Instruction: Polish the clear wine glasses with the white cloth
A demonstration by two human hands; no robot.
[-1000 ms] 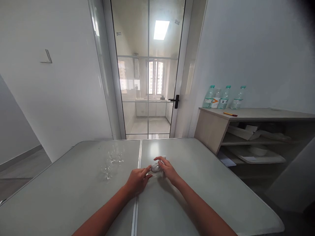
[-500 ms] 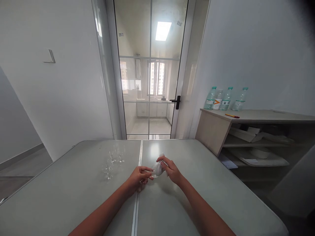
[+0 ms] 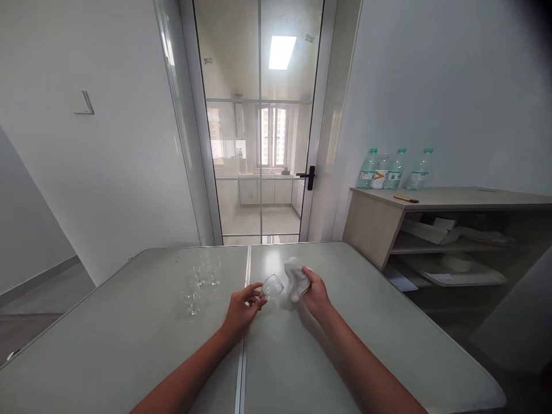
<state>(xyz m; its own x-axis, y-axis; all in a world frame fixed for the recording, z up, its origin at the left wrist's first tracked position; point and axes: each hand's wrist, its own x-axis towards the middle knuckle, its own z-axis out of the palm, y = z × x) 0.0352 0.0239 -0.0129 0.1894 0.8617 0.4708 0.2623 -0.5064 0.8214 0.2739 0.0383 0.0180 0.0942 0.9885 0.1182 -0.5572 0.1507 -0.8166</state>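
Note:
A small clear stemmed glass (image 3: 272, 287) lies tilted in my left hand (image 3: 244, 305), its open mouth toward the right. My left fingers close around its stem end, which they partly hide. My right hand (image 3: 317, 292) grips a white cloth (image 3: 295, 279) that hangs loosely just right of the glass, apart from it. To the left, several clear stemmed glasses stand upright on the table, among them a nearer glass (image 3: 194, 299) and a farther one (image 3: 214, 273).
The grey-green table (image 3: 142, 345) has a metal seam (image 3: 241, 368) down its middle. At the right stands a wooden shelf unit (image 3: 375, 224) with plastic bottles (image 3: 394, 169) and a yellow-red pen (image 3: 406, 199) on top. Beyond the table is a glass door (image 3: 284, 138).
My right hand has drawn the cloth out of the glass and moved right. The cloth now hangs spread out, and the glass mouth is uncovered.

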